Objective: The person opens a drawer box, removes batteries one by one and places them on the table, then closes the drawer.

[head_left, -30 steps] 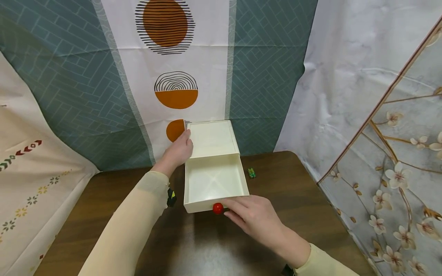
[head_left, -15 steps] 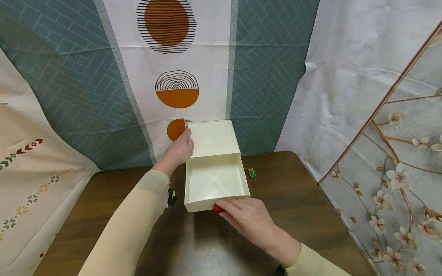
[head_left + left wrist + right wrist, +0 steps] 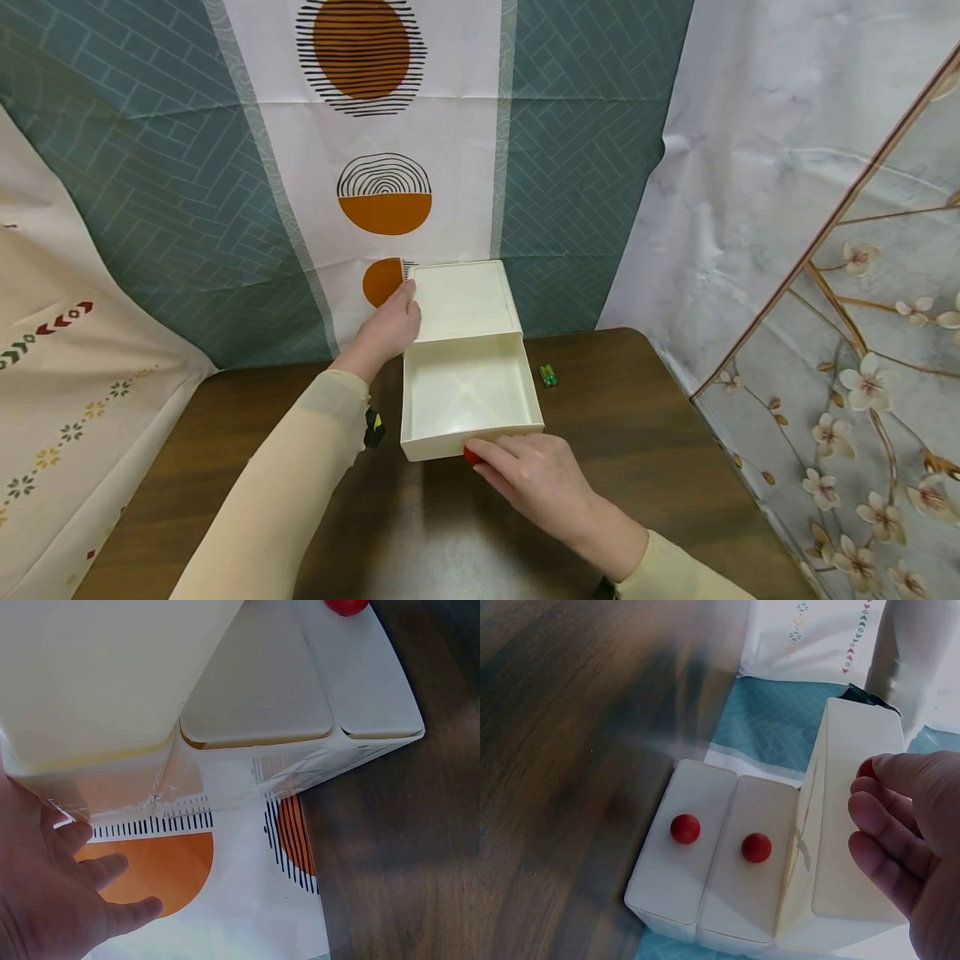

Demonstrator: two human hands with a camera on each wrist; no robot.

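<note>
White drawer unit [image 3: 463,302]: stands upright at the back of the dark wooden table [image 3: 637,433], close against the hanging cloth.
Top drawer [image 3: 431,450]: pulled well out toward the person, its pale inner floor in sight from above.
Red knob [image 3: 865,769]: round, on the front of the top drawer, partly covered by fingers.
Right hand [image 3: 536,475]: pinches that knob between thumb and fingertip; the other fingers lie in front of the drawer face.
Left hand [image 3: 386,329]: rests against the left side of the unit near its top edge, its fingers spread wide; the wrist view shows them in front of the printed cloth.
Lower drawers [image 3: 664,881]: two, pushed in, each with its own round red knob.
Green batteries [image 3: 548,376]: a pair, lying side by side on the table, just right of the top drawer.
Hanging cloth [image 3: 577,167]: teal, with a white panel of orange and black shapes behind the unit.
Sleeves [image 3: 288,492]: cream, on both arms.
</note>
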